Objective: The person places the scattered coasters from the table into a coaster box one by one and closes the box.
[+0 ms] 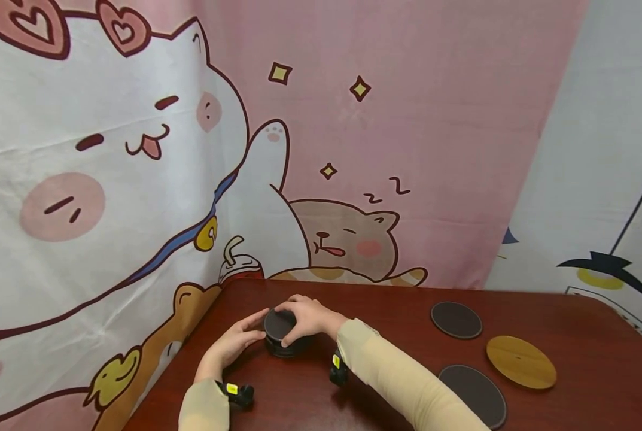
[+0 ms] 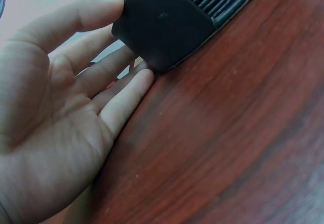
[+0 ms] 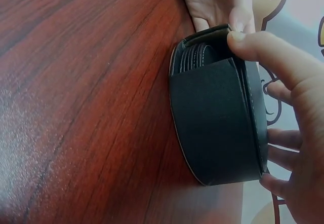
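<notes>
A black round coaster holder [image 3: 212, 125] with several black coasters [image 3: 192, 57] inside stands on the table at the left in the head view. A dark round coaster [image 1: 279, 324] lies over its top. My right hand [image 1: 312, 318] holds that coaster by its rim, the thumb on the near side and the fingers around the far side. At the holder's left side, my left hand [image 1: 236, 342] rests its extended fingertips against the wall. In the left wrist view, the thumb touches the holder's upper edge and the little finger lies low beside it.
On the right of the reddish-brown table [image 1: 374, 317] lie a dark round coaster [image 1: 456, 319], a wooden disc [image 1: 521, 361] and another dark coaster [image 1: 474, 395]. A printed curtain [image 1: 434, 149] hangs behind and along the left edge.
</notes>
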A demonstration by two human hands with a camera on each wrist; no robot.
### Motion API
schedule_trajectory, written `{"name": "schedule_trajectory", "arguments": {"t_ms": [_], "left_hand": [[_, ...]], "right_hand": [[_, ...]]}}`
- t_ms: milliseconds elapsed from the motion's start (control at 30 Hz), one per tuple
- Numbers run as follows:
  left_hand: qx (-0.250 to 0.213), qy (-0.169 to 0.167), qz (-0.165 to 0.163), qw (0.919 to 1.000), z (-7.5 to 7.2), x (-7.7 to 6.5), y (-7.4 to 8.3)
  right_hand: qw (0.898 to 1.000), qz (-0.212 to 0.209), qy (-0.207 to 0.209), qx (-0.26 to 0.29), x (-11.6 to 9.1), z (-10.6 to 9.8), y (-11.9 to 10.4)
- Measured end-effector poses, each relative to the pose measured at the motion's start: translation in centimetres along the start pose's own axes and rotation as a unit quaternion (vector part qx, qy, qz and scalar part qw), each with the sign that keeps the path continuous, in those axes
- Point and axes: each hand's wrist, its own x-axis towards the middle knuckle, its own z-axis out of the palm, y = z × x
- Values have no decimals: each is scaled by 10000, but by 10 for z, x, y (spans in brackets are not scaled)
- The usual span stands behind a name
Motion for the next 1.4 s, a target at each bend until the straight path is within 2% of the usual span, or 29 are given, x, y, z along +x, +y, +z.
{"name": "schedule_trajectory", "arguments": {"t_ms": [400, 567, 667, 967, 1133, 1400], "left_hand": [[40, -35, -2, 10000, 1, 1, 0], [79, 19, -87, 9999, 4, 2, 0], [92, 52, -111, 9999, 5, 2, -1], [119, 100, -42, 9999, 1, 0, 0], [170, 133, -23, 9998, -1, -1, 1], [168, 7, -70, 9998, 2, 0, 1]], "right_hand": [[9995, 76, -86, -288, -2, 2, -3], [9996, 241, -121, -121, -12, 4, 0], [9996, 253, -7, 121, -22, 3, 7], [9921, 124, 571, 1113, -75, -24, 32], [9903, 143, 741, 1168, -112, -41, 53], [9852, 495, 1244, 1068, -183, -58, 102]]}}
